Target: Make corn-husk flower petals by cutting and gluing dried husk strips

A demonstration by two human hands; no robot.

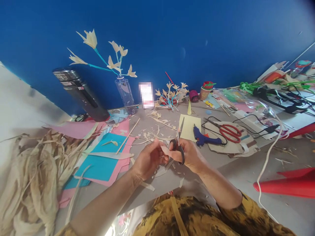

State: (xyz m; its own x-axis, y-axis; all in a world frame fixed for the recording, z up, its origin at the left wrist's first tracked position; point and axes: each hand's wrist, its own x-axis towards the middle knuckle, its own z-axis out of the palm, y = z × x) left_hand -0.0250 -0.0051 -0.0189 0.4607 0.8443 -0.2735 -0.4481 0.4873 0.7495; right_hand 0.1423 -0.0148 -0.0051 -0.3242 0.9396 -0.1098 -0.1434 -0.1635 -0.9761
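Observation:
My left hand (pixel 147 160) is closed, pinching a small pale petal-shaped piece of dried husk (pixel 165 150) at its fingertips. In my right hand (pixel 193 156) are black-handled scissors (pixel 182 154), their blades pointing away from me toward a yellow paper sheet (pixel 188 127). The fingertips of both hands are close together around the piece, above the grey table (pixel 169 114). Husk scraps (pixel 146 137) are scattered just beyond my hands. To the left, a long husk strip (pixel 110 155) lies across blue paper (pixel 100 167) and pink sheets.
Dried husks (pixel 36 177) are heaped at left. Behind stand a dark thermos (pixel 82 95), a plastic bottle (pixel 125 93) with husk flowers, and a smaller flower cluster (pixel 171 95). A blue glue gun (pixel 205 137), red-handled scissors (pixel 230 132), and a power strip (pixel 253 123) with cables lie right.

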